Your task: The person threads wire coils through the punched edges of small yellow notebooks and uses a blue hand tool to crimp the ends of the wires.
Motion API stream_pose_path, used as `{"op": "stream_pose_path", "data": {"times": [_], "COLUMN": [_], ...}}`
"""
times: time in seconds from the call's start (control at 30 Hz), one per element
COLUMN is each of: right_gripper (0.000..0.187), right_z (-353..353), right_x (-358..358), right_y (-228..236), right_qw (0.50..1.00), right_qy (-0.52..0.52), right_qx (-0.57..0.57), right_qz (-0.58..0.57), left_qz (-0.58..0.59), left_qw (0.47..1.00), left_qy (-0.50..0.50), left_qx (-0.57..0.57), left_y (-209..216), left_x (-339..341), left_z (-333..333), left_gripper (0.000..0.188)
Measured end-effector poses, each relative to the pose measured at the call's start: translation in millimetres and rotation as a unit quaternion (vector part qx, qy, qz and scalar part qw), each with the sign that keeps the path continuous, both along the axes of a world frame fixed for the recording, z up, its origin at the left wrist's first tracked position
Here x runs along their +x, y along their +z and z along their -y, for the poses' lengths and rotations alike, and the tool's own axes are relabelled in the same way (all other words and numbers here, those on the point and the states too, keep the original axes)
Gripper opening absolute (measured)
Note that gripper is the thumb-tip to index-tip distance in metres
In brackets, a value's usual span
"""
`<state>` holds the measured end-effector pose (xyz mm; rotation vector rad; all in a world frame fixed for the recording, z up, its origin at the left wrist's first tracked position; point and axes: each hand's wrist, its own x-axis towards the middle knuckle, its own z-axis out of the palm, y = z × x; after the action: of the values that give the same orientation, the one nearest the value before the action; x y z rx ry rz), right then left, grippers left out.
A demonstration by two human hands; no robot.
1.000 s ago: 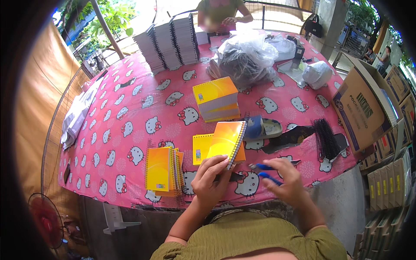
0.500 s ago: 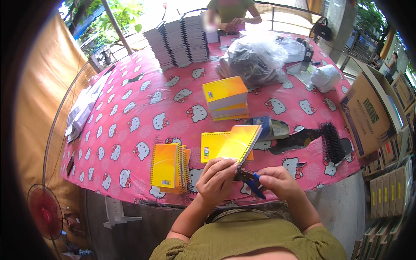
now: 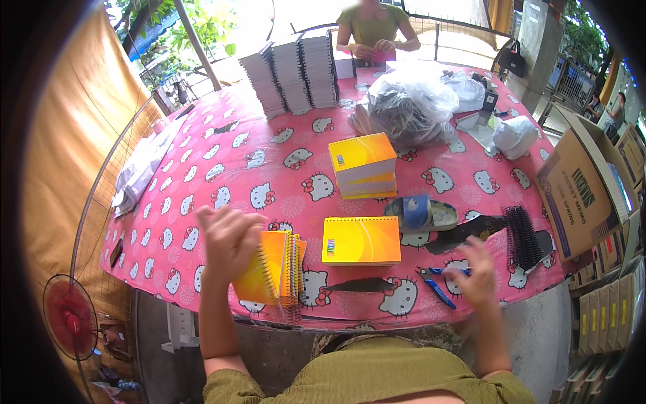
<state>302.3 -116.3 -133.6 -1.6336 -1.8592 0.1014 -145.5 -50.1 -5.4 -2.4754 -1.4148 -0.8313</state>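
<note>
My left hand [image 3: 230,244], blurred with curled fingers, is at the upper left edge of a yellow spiral notebook [image 3: 252,281]. That notebook leans over a pile of spiral notebooks [image 3: 291,269], and the hand hides part of it. My right hand [image 3: 479,275] is open, fingers apart and blurred, beside the blue-handled wire cutters [image 3: 436,285]. The cutters lie on the table with their handles spread. Between my hands lies a stack of yellow-orange notebooks [image 3: 361,240], punched along the far edge. A dark flat strip [image 3: 356,285] lies in front of it.
Farther back are another notebook stack [image 3: 363,153], a blue slipper [image 3: 412,214], black wire coils [image 3: 521,236], a plastic bag bundle [image 3: 410,108] and tall bound piles [image 3: 289,74]. A cardboard box [image 3: 580,188] stands right of the pink table [image 3: 222,168]. Another person [image 3: 377,30] is across it.
My left hand has carried the notebook left to the spiral pile. My right hand has let go of the wire cutters, which now lie on the table. The view has shifted slightly.
</note>
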Motion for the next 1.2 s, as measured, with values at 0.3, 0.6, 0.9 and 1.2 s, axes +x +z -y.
{"op": "stream_pose_path", "data": {"times": [0.3, 0.6, 0.9, 1.2], "right_gripper": [0.026, 0.019, 0.017, 0.026], "right_z": [-63, -76, -56, -47], "right_x": [133, 150, 58, -43], "right_y": [-28, -20, 38, 73], "right_qw": [0.923, 0.963, 0.996, 0.950], "right_qy": [-0.339, -0.256, -0.056, 0.191], "right_qx": [-0.104, -0.036, -0.021, 0.014], "right_qz": [0.152, 0.077, -0.058, -0.245], "left_qz": [-0.103, 0.177, 0.238, 0.191], "left_qw": [0.991, 0.975, 0.949, 0.974], "left_qy": [0.012, -0.012, -0.048, -0.121], "left_qx": [-0.088, -0.134, -0.201, -0.014], "left_y": [-62, -58, -80, -26], "left_x": [-4, 165, 174, 172], "left_z": [-24, -22, -56, -2], "left_gripper": [0.041, 0.029, 0.011, 0.007]}}
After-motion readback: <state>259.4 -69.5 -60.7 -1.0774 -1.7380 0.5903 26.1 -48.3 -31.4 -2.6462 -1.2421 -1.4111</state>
